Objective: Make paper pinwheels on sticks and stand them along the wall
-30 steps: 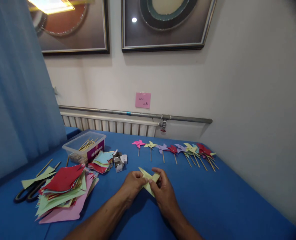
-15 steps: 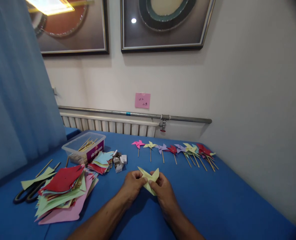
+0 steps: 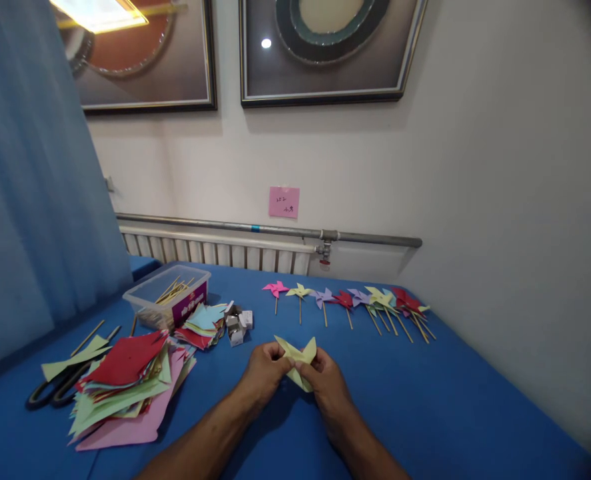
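Note:
Between my two hands is a pale yellow paper pinwheel [image 3: 300, 379], its blades folded toward the middle and its pointed corners sticking out. My left hand [image 3: 265, 370] pinches it from the left, thumb near the centre. From the right, my right hand [image 3: 328, 377] grips it the same way, the two thumbs close together. No stick shows on this pinwheel. Beyond my hands, a row of finished pinwheels on sticks [image 3: 344, 300] lies on the blue table, in pink, yellow, purple and red. A small open box [image 3: 235, 327] with shiny bits in it lies nearest my left hand.
At the left is a stack of cut coloured paper [image 3: 125, 360], partly over black-handled scissors [image 3: 39, 395]. Behind it stand a smaller paper pile [image 3: 202, 323] and a clear plastic tub [image 3: 168, 283] holding wooden sticks. A blue curtain [image 3: 40, 167] hangs at the left; a radiator [image 3: 225, 250] runs along the wall.
Almost nothing differs. Both hands keep hold of the yellow pinwheel, and the thumbs have shifted very slightly at its centre.

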Motion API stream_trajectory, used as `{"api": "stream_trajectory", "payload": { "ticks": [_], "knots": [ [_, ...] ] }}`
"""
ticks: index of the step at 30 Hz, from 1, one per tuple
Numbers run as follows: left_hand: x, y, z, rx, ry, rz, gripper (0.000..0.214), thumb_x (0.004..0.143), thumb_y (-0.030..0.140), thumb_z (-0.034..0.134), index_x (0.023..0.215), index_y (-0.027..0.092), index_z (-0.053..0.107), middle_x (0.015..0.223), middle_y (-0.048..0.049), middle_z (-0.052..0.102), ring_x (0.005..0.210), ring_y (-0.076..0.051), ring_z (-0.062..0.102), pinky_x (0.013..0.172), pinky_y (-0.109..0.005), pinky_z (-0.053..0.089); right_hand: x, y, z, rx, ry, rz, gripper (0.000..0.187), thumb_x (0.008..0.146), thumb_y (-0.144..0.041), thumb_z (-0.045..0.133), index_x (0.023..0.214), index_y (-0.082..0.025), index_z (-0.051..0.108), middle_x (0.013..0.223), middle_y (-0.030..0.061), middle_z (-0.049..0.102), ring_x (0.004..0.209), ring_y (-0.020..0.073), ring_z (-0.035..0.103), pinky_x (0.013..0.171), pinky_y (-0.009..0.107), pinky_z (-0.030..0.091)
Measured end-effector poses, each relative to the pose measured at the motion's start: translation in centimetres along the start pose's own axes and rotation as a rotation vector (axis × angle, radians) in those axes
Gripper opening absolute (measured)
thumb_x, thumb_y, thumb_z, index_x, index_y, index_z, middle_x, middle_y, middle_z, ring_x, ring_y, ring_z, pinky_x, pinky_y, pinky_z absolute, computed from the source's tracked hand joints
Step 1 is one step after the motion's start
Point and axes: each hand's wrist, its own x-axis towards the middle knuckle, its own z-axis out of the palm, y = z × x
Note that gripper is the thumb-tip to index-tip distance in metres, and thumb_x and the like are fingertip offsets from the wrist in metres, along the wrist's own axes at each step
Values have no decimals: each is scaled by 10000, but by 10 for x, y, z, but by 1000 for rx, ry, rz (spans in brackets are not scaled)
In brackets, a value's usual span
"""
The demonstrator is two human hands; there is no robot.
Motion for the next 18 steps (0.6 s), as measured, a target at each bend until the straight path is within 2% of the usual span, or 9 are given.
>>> {"api": "stream_trajectory", "payload": {
  "ticks": [5,11,14,15,18],
  "knots": [
    [2,-2,-3,-15,-24,4,192,575,298,685,602,152,563,572,26,536,542,-84,433,573,-227,340,-5,-4,0,-16,-61,36,401,635,-376,810,945,-136,727,852,80,779,749,237,701,635,280,493],
    [1,-4,-2,8,-49,-34,219,586,317,701,619,158,554,570,25,544,517,-85,435,549,-230,339,-1,1,-3,-64,-41,36,393,630,-381,793,923,-127,732,794,65,769,672,210,671,610,269,478],
    [3,4,-11,87,-60,-14,189,688,343,648,686,164,589,598,14,562,543,-109,469,565,-240,372,-1,2,-5,-97,-40,24,393,671,-397,751,956,-128,731,830,71,776,702,221,686,607,268,489],
    [4,9,-17,154,-20,24,176,741,344,608,716,169,606,618,9,573,570,-120,491,588,-245,391,0,2,-7,-110,-33,18,395,680,-406,740,959,-128,731,840,75,778,716,230,693,611,272,497],
    [11,25,-45,531,266,194,195,864,296,485,768,201,625,684,-2,609,674,-145,547,664,-249,407,3,4,-11,-130,3,-8,417,682,-425,730,973,-126,732,870,88,785,774,260,713,646,295,529]
  ]
}}
